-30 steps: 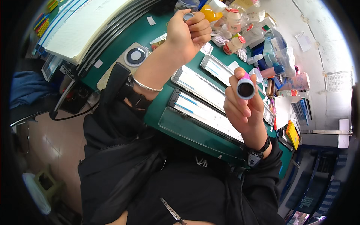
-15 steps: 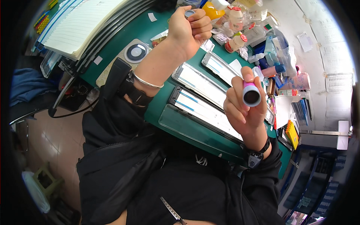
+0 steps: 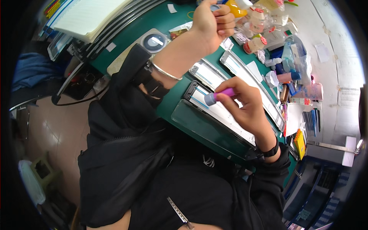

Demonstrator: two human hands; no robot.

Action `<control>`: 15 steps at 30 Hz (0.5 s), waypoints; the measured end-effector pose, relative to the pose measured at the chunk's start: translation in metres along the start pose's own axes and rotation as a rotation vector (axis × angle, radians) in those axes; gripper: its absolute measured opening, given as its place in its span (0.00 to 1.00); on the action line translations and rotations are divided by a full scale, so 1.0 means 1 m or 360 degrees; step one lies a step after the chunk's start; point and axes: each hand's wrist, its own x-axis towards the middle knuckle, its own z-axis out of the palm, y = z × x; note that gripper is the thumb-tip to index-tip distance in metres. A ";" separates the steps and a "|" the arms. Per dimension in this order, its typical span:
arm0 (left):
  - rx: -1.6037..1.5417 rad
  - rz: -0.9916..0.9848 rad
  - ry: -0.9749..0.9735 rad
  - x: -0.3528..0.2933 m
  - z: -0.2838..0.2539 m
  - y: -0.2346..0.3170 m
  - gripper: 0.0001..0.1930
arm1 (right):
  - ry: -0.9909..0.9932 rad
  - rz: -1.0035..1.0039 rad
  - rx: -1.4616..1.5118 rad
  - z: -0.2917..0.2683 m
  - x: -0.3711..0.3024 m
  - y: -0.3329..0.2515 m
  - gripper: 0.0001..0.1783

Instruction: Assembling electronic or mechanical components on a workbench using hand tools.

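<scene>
My left hand (image 3: 212,28) is raised at the far edge of the desk, fingers curled in a fist round a small grey round-ended thing (image 3: 215,7); most of it is hidden. My right hand (image 3: 248,102) pinches a short purple tube (image 3: 227,92) with a wider grey end between thumb and fingers. The tube is held nearly level, its grey end pointing left, above a long lidded case (image 3: 212,111) with a white inside and blue strips. Two more long clear cases, one a white-lined case (image 3: 234,63), lie behind it.
The green desk (image 3: 168,109) carries a round dark disc-shaped thing (image 3: 154,41) at left. Bottles, such as a red-capped bottle (image 3: 255,45), crumpled plastic and wrappers crowd the far right. A notebook (image 3: 86,19) lies at upper left; a yellow notepad (image 3: 299,143) stands at right.
My right hand has turned the purple tube from facing me to pointing left, moving it left over the case. My left hand stays closed; the whole view has shifted slightly.
</scene>
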 end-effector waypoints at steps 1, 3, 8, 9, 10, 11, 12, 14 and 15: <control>-0.0172 -0.0003 0.0086 0.003 0.003 -0.004 0.23 | -0.0102 0.0042 -0.0263 0.003 0.002 -0.001 0.08; -0.0175 -0.0011 0.0125 0.004 0.003 -0.006 0.23 | -0.0124 -0.0078 -0.0435 0.014 0.006 -0.003 0.09; -0.0135 -0.0001 0.0215 0.000 0.009 -0.005 0.23 | -0.0149 -0.0370 -0.0748 0.028 0.012 0.006 0.10; -0.0128 -0.0004 0.0222 0.000 0.010 -0.005 0.24 | -0.0166 -0.0379 -0.0810 0.029 0.013 0.008 0.10; -0.0126 0.0005 0.0230 0.000 0.010 -0.005 0.24 | -0.0182 -0.0397 -0.0870 0.029 0.013 0.010 0.10; -0.0118 0.0008 0.0219 0.000 0.010 -0.005 0.24 | -0.0190 -0.0402 -0.0863 0.031 0.013 0.012 0.10; -0.0110 0.0011 0.0207 0.000 0.009 -0.005 0.24 | -0.0181 -0.0383 -0.0861 0.032 0.012 0.013 0.10; -0.0109 0.0018 0.0214 0.000 0.011 -0.005 0.24 | -0.0173 -0.0363 -0.0859 0.033 0.012 0.012 0.10; -0.0093 0.0038 0.0195 0.000 0.010 -0.005 0.24 | -0.0168 -0.0356 -0.0864 0.033 0.013 0.011 0.10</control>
